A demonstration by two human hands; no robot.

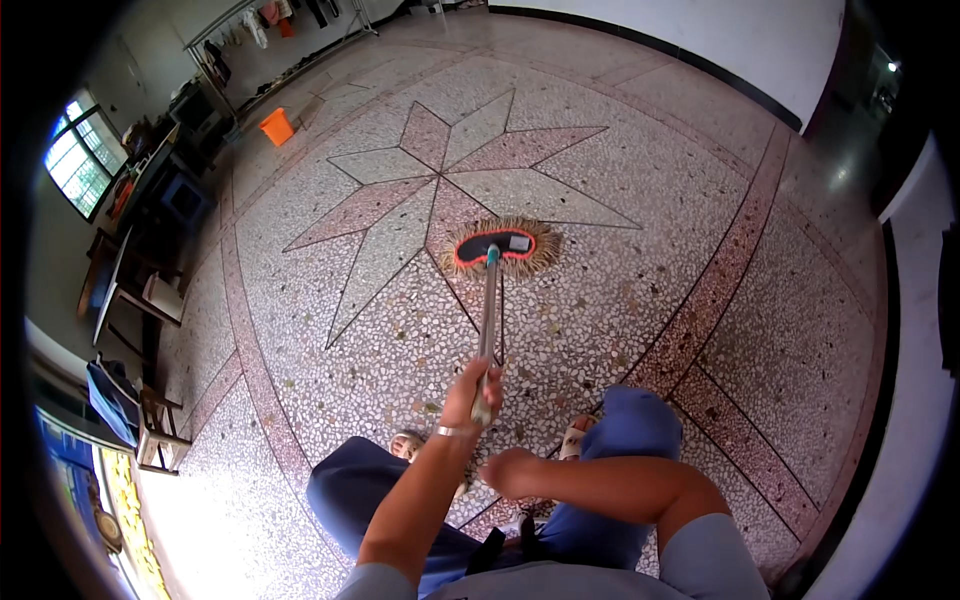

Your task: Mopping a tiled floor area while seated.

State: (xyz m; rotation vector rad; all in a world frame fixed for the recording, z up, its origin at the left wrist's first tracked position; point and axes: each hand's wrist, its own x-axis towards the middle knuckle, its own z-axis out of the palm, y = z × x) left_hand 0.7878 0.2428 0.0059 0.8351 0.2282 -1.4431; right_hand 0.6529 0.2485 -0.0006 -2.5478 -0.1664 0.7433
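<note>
My left hand, with a light band at its wrist, is wrapped around the metal handle of a mop. The handle's near end pokes out just below my fingers. At the far end, a flat oval mop head with tan string fringe and a red-edged dark top lies on the speckled terrazzo floor. It rests on the near side of an inlaid star pattern. My right hand hangs apart from the handle, between my knees. Its fingers are hidden from view, so what it holds cannot be told.
My sandalled feet stand on the floor near me. An orange bucket is at the far left, close to a clothes rack. Wooden chairs and a table line the left side. A white wall bounds the far right.
</note>
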